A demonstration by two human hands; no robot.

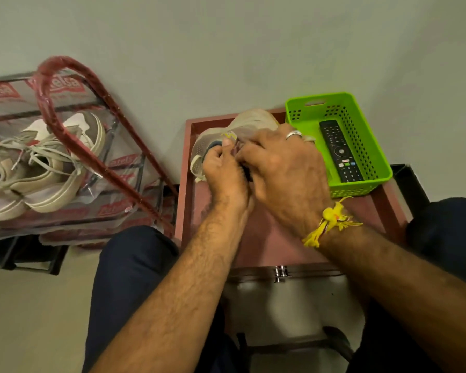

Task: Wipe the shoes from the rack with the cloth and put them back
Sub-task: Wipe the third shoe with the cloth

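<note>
shoe [213,146] grey, yellow mark | basket [366,130] lime green | tray [267,238] reddish-brown | remote [339,152] black

Glossy perforated plastic basket [361,146]; rack [73,109] wrapped in shiny film.

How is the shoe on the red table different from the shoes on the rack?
The shoe on the table is a single shoe, with both the left hand and the right hand on it; the shoes on the rack are a pair that nobody touches. The table shoe is grey with a yellow mark and a dark patch; the rack shoes are beige and white with loose pale laces. Both are sneakers with light soles.
</note>
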